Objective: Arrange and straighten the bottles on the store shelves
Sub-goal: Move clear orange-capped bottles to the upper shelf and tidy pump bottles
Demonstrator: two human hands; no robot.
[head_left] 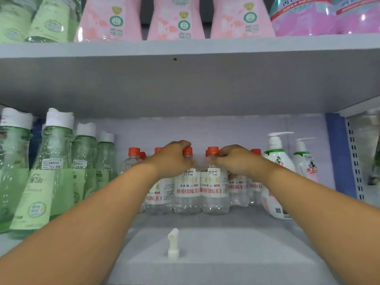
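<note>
Both arms reach in; left hand (174,156) grips a clear bottle's (187,190) cap, right hand (234,159) pinches next bottle's (214,190) neck, on shelf (205,239).

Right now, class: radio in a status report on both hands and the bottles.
Left hand grips red-capped bottle at neck. Right hand pinches neighbouring bottle at neck. Both upright, touching. Nothing in the way.

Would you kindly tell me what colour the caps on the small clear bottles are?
Orange-red, seen in the head view on the cap of the small clear plastic bottle.
</note>
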